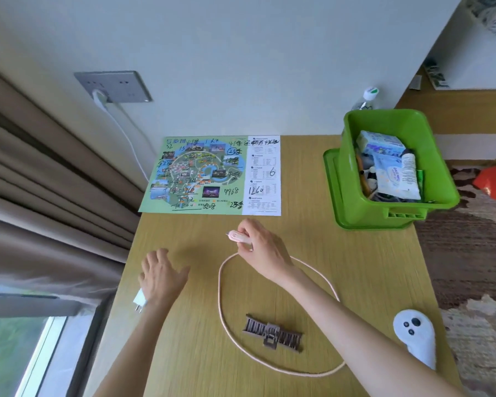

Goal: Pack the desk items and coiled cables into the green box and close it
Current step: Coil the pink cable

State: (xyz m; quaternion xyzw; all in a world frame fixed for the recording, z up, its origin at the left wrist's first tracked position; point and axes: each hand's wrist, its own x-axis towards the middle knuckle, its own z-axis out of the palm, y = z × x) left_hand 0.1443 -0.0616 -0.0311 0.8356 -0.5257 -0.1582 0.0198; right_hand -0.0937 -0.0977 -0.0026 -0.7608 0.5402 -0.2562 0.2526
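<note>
Head view shows the green box (355,202) already partly filled, its lid not on. Right hand (262,249) pinches the plug of the pink cable (222,308), not coiled yet. Left hand (161,275) rests open on the desk (355,267). White charger (139,300), brown clip (272,335) and white controller (415,336) wait outside.

A pale pink cable (222,305) is lying in one wide loop on the table, its pink plug end (239,236) lifted slightly. A brown comb-like clip (272,335) is resting inside the loop. The green box (384,213) is sitting open at the far right corner, already holding packets and a tube, its lid (331,164) lying underneath.
</note>
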